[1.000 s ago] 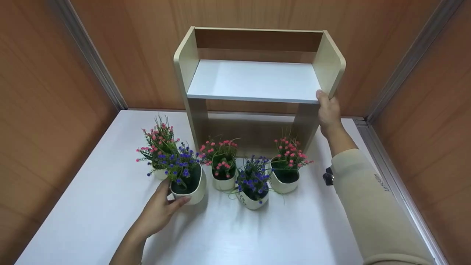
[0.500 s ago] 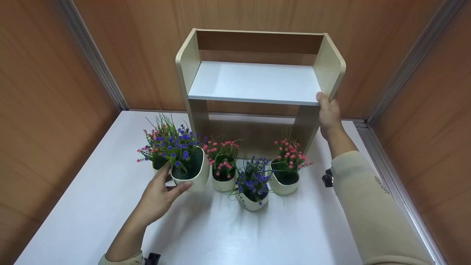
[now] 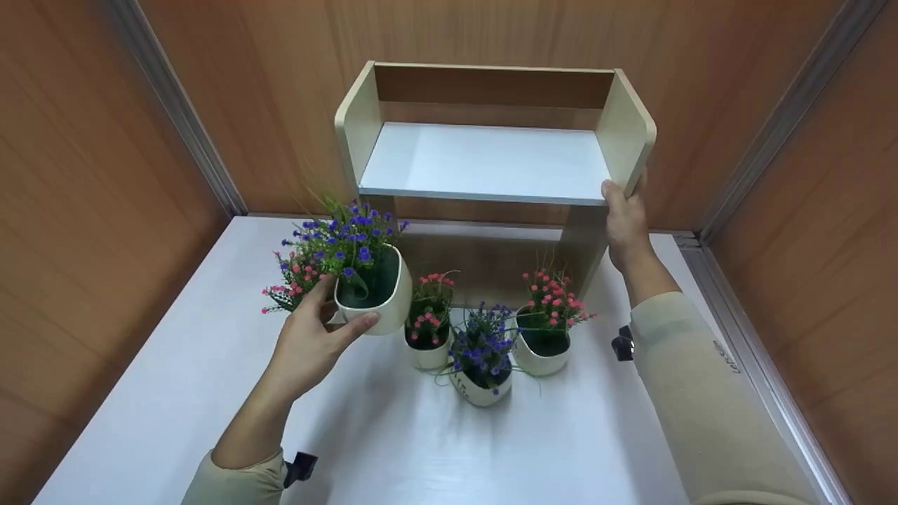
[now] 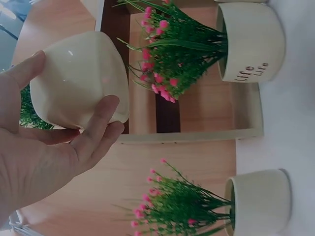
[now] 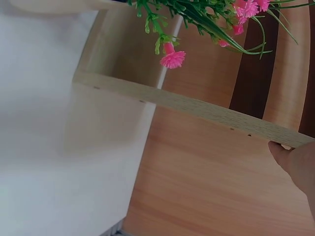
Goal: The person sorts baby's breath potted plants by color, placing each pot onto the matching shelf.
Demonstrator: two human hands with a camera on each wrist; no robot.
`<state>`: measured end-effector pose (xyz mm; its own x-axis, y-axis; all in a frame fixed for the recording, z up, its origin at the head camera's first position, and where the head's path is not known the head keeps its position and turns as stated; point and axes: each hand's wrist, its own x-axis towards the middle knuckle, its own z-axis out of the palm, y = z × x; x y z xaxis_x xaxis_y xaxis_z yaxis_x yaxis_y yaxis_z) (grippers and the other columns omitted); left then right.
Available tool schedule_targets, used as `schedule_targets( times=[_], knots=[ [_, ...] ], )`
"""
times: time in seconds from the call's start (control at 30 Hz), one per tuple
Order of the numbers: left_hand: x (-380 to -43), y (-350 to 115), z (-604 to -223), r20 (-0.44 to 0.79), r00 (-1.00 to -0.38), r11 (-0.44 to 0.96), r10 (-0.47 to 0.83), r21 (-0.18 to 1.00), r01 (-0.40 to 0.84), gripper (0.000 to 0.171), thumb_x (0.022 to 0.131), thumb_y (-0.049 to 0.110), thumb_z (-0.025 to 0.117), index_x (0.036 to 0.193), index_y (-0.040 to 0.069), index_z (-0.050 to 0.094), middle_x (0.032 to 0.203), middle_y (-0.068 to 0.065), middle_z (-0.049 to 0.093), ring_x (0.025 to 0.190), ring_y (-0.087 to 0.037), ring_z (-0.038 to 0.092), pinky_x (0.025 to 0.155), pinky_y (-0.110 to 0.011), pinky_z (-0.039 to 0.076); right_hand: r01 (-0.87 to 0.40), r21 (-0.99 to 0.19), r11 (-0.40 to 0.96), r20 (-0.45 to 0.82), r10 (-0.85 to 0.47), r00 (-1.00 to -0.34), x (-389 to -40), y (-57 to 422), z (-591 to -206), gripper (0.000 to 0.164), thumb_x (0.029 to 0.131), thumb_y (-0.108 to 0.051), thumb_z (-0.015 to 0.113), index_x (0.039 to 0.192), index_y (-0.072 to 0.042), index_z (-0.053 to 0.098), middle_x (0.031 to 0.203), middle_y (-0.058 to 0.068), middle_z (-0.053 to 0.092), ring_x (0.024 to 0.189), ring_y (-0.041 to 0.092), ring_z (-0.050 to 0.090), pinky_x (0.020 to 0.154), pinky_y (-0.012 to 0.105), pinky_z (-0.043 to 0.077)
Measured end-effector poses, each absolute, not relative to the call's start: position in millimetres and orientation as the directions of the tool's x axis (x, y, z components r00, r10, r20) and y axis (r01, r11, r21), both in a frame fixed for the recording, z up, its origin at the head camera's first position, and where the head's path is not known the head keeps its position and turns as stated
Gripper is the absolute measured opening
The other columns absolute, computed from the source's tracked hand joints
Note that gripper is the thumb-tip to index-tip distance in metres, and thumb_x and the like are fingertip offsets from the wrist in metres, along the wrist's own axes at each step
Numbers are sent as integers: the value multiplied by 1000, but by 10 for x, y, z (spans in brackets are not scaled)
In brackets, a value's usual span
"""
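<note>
A white flowerpot (image 3: 382, 312) with blue artificial flowers is held up off the table by my left hand (image 3: 309, 347). In the left wrist view, the fingers and thumb of this hand (image 4: 54, 152) spread round the pot's (image 4: 78, 78) smooth wall. My right hand (image 3: 626, 223) grips the right side panel of a small two-tier shelf (image 3: 484, 163), its thumb at the front edge near the upper board. Only part of that hand (image 5: 301, 164) shows in the right wrist view, against the panel (image 5: 197, 110).
On the white table (image 3: 435, 456), a pink-flowered pot (image 3: 429, 356), a blue-flowered pot (image 3: 480, 393) and another pink-flowered pot (image 3: 541, 361) stand before the shelf. Pink flowers (image 3: 291, 280) of a further plant show behind the lifted one. Wooden walls (image 3: 84, 175) enclose the table.
My left hand has raised the blue-flowered pot and carried it farther back and slightly right, toward the shelf. My right hand keeps its grip on the shelf panel.
</note>
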<state>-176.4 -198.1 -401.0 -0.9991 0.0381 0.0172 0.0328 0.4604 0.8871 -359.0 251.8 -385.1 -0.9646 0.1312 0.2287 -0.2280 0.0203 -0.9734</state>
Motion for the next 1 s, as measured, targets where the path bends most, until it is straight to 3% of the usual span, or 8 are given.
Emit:
schedule_targets(
  times=[0.33, 0.57, 0.83, 1.0],
  knots=[
    [-2037, -1801, -3691, 22, -998, 458, 53, 888, 44, 109, 94, 62, 78, 174, 15, 21, 180, -10, 31, 157, -40, 48, 116, -57, 55, -232, -973, 14, 232, 150, -961, -3587, 2487, -3862, 70, 113, -29, 44, 171, -31, 5, 172, 12, 22, 164, 24, 17, 140, 47, -3],
    [-2289, -1689, -3469, 81, -993, 446, 83, 888, 109, 104, 95, 57, 80, 174, 17, 24, 176, -10, 37, 157, -39, 47, 116, -55, 55, -201, -979, 26, 203, 136, -970, -3582, 2513, -3899, 73, 114, -31, 42, 172, -33, -2, 178, 7, 17, 170, 25, 9, 140, 50, -8],
    [-2564, -1669, -3295, 160, -985, 424, 69, 889, 175, 101, 96, 58, 78, 173, 17, 26, 170, -13, 46, 156, -37, 50, 121, -56, 51, -177, -983, 49, 182, 132, -974, -3583, 2483, -3911, 72, 114, -35, 42, 172, -34, -2, 177, 11, 20, 168, 30, 13, 139, 58, -4],
    [-2705, -1680, -3246, 169, -985, 460, 31, 872, 164, 107, 96, 60, 77, 174, 13, 19, 175, -16, 37, 159, -39, 45, 127, -56, 44, -187, -982, 36, 190, 127, -974, -3578, 2452, -3896, 64, 114, -34, 42, 169, -30, 9, 173, 11, 23, 165, 27, 15, 140, 54, -2]
  ],
)
